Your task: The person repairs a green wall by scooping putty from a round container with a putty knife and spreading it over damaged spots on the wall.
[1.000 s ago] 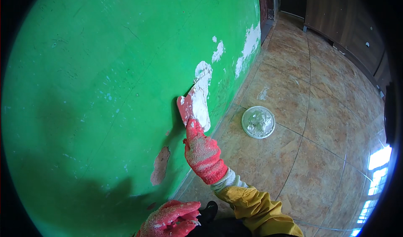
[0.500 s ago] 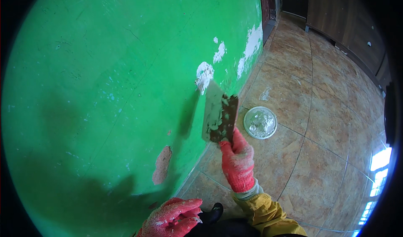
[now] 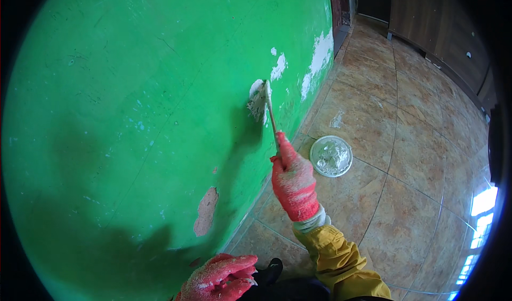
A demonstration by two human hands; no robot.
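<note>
My right hand (image 3: 293, 183), in a dusty red glove, grips a putty knife (image 3: 271, 111), seen nearly edge-on with white paste on its upper end. The blade is at a white filler patch (image 3: 255, 95) on the green wall (image 3: 138, 66). Near the lower edge, my left hand (image 3: 218, 279) is loosely curled in a red glove, fingers apart, with nothing visible in it. A round white lid (image 3: 330, 156) holding a mound of paste lies on the floor beside the wall. A bare brownish patch (image 3: 206, 211) shows lower on the wall.
More white patches (image 3: 317, 63) run along the wall toward a doorway (image 3: 340, 10). A dark wooden cabinet (image 3: 426, 29) stands at the back right on the tiled floor (image 3: 405, 205). A black shoe (image 3: 272, 266) shows below, and bright window light reflects at the right.
My right hand first swung the knife off the patch to the right, then brought it back edge-on to the patch, uncovering roughened filler. My left hand has stayed in place.
</note>
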